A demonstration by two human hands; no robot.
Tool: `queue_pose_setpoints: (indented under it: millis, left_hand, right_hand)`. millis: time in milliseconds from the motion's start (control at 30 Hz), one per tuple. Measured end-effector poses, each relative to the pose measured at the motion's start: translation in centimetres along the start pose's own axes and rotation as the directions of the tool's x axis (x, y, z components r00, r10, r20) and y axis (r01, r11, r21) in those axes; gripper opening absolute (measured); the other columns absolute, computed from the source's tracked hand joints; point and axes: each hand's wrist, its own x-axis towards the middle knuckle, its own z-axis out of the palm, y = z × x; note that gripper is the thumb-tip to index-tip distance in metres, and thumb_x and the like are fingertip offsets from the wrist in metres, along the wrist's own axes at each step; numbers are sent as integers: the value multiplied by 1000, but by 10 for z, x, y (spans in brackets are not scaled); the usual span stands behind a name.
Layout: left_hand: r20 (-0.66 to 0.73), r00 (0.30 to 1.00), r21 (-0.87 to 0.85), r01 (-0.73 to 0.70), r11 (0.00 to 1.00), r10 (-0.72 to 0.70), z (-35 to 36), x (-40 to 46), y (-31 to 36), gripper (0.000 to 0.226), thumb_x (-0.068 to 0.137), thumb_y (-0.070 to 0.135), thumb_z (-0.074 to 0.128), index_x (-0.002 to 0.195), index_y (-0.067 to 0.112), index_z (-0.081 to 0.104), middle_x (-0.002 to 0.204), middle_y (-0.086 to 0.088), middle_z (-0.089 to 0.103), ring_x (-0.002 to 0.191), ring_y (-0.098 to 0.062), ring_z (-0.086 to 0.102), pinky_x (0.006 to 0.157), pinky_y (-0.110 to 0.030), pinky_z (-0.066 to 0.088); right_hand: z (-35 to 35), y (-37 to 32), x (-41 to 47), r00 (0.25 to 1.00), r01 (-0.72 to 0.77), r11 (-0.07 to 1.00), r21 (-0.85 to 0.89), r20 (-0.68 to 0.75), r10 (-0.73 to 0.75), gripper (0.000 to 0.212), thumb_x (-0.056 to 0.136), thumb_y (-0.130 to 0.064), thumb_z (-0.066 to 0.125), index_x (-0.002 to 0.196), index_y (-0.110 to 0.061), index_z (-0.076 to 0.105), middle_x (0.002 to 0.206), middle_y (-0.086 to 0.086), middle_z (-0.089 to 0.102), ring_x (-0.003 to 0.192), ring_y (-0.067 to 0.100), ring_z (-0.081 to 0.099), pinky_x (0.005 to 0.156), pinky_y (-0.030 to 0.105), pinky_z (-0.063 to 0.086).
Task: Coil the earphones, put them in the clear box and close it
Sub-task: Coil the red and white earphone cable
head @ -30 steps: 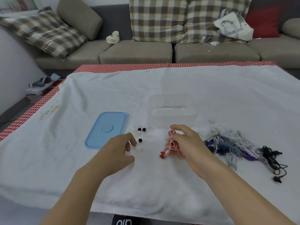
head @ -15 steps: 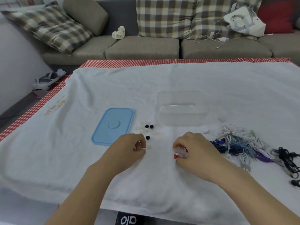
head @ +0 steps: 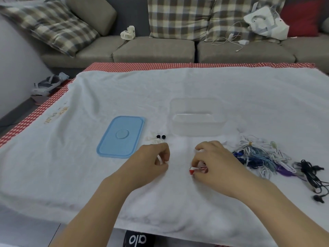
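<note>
My right hand [head: 216, 162] presses down on the white towel with its fingers closed over red-and-white earphones [head: 193, 170]; only a red tip and a bit of striped cord show beneath it. My left hand [head: 151, 162] rests on the towel a little to the left, curled, pinching something small and white. The clear box [head: 196, 119] stands open just beyond both hands. Its blue lid [head: 122, 136] lies flat to the left of it.
A tangled pile of white, blue and purple earphones [head: 258, 154] lies right of my right hand, with black earphones [head: 313, 175] further right. Small black and white ear tips [head: 160, 137] sit between lid and box. A sofa with cushions stands behind the table.
My right hand has lowered the red-and-white earphones from above the towel down onto it and now covers them. My left hand has curled tighter and shifted slightly towards the right hand.
</note>
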Motion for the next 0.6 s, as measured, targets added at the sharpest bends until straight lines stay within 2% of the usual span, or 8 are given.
queue_pose_setpoints:
  millis: [133,233,300,367,400,500,600]
  left_hand:
    - [24,999,-29,-27,999,28,5,2,7,13,88,16,67,86,26,59,89,6,68,73,-13,61,71,-32,53]
    - [24,999,-72,-39,997,41,8,4,10,11,86,19,69,85,26,61,88,6,68,73,-17,62,69,-30,52]
    - [6,999,-80,-48,996,49,8,5,11,9,89,20,69,85,25,62,89,10,68,73,-15,62,69,-25,52]
    - [-11,998,-83,-66,994,65,7,5,11,10,90,18,68,86,26,62,88,10,68,73,-13,63,70,-26,53]
    - [-18,997,-87,-73,994,72,7,5,11,11,90,18,68,86,26,62,88,10,67,73,-13,63,70,-26,53]
    - [-34,996,-99,-86,991,83,8,4,12,13,90,17,69,86,25,60,87,10,65,74,-13,61,70,-25,52]
    - [-43,994,-104,-101,989,97,8,5,13,14,89,16,71,88,25,60,86,11,65,75,-10,61,69,-22,52]
  right_hand:
    - [4,-1,6,999,43,999,4,-23,-43,13,92,-37,61,95,-26,68,122,-15,53,123,11,38,100,31,37]
    - [1,-4,7,996,30,991,130,-93,-17,5,90,-30,64,87,-25,62,106,-14,59,114,11,43,93,31,41]
    - [-2,-7,5,992,-2,955,297,-120,40,6,90,-26,64,86,-24,61,90,-9,64,98,6,53,73,28,48]
    - [-7,-11,2,989,-51,881,470,-98,110,6,91,-23,64,86,-23,61,82,-5,69,66,-1,60,54,23,45]
    - [-8,-12,2,987,-61,853,519,-93,127,6,91,-23,65,87,-23,62,82,-6,71,59,0,60,53,23,45]
    - [-7,-14,4,985,-77,800,595,-79,154,6,89,-25,68,85,-27,64,80,-8,72,71,7,67,70,31,53]
    - [-2,-16,5,985,-97,768,633,-48,164,9,88,-19,68,86,-28,67,79,-10,74,75,9,69,75,32,54]
